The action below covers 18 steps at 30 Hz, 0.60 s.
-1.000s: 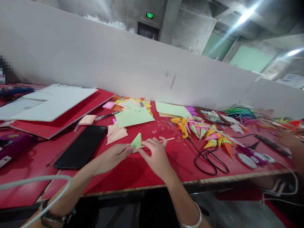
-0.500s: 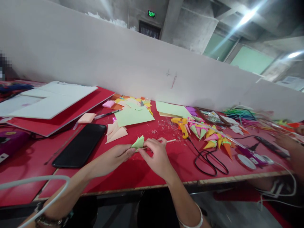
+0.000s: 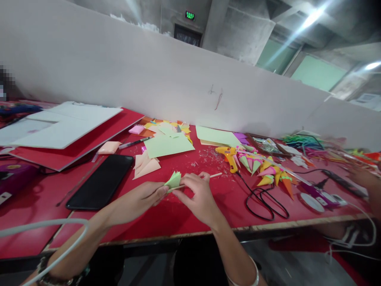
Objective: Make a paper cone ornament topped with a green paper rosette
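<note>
- Our left hand (image 3: 152,193) is pinching a folded green paper (image 3: 173,180), which we are holding over the red table (image 3: 143,228), near its front edge.
- Our right hand (image 3: 198,194) is gripping a thin stick (image 3: 216,175), fingers closed around it; one end is running along the lower edge of the paper, the other is poking out past the fingers.
- A white cable (image 3: 44,223) is looping across our left forearm and hiding part of it.
- A black phone (image 3: 99,182) is lying beside that forearm, while peach paper pieces (image 3: 145,167) and a wide green sheet (image 3: 168,147) are lying just beyond our hands.
- To the right, a yellow glue gun (image 3: 229,154) is resting beside paper cones (image 3: 266,180), its black cord (image 3: 244,181) curling over the table.
- Farther back on the left, white boards (image 3: 71,123) are covering much of a red board (image 3: 125,121).
- At the right edge, another person's hand (image 3: 361,178) is showing blurred; we cannot tell whether it is holding anything.
- We are counting one stick, one phone, one glue gun, one pen (image 3: 135,143) and two small packets, a pink packet (image 3: 137,129) and a peach packet (image 3: 109,147); the cones are overlapping too much for a sure count.
- Above the pale wall (image 3: 166,87), a green sign (image 3: 189,15) is reading "EXIT"; its upper characters are showing too small for us to make out.
</note>
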Each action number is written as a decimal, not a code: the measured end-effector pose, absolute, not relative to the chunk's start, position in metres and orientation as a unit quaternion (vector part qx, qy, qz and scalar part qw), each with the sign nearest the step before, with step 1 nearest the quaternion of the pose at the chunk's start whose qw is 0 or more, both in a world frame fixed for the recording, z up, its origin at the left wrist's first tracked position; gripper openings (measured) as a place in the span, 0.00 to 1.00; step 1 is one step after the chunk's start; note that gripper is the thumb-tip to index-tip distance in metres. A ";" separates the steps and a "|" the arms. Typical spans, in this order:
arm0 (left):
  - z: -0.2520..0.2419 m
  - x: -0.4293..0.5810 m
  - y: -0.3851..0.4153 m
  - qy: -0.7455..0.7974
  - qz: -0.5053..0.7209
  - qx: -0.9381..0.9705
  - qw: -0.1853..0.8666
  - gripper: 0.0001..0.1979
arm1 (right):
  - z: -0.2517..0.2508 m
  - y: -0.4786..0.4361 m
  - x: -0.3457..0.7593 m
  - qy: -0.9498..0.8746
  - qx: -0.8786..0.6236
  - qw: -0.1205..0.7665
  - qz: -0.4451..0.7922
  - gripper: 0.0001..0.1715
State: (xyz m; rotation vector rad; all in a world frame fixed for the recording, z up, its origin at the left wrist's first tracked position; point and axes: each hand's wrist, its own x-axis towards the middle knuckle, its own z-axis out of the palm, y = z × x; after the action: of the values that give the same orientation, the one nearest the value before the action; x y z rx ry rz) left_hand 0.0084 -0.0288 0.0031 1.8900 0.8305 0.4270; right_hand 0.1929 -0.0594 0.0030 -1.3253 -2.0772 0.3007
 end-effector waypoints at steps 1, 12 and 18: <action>0.003 0.008 -0.029 0.338 0.176 0.778 0.499 0.17 | 0.004 -0.059 0.193 -0.795 -0.505 0.320 0.107 0.11; 0.007 0.011 -0.029 0.346 0.175 0.711 0.586 0.19 | 0.007 -0.061 0.190 -0.791 -0.519 0.315 0.078 0.16; 0.009 0.011 -0.030 0.340 0.152 0.740 0.560 0.19 | 0.006 -0.061 0.191 -0.778 -0.523 0.318 0.142 0.17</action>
State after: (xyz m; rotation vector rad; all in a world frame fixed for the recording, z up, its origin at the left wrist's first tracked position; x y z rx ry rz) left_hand 0.0108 -0.0300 0.0090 1.7447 0.8008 0.3594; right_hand 0.1907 -0.0610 0.0057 -1.3764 -2.0455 0.3745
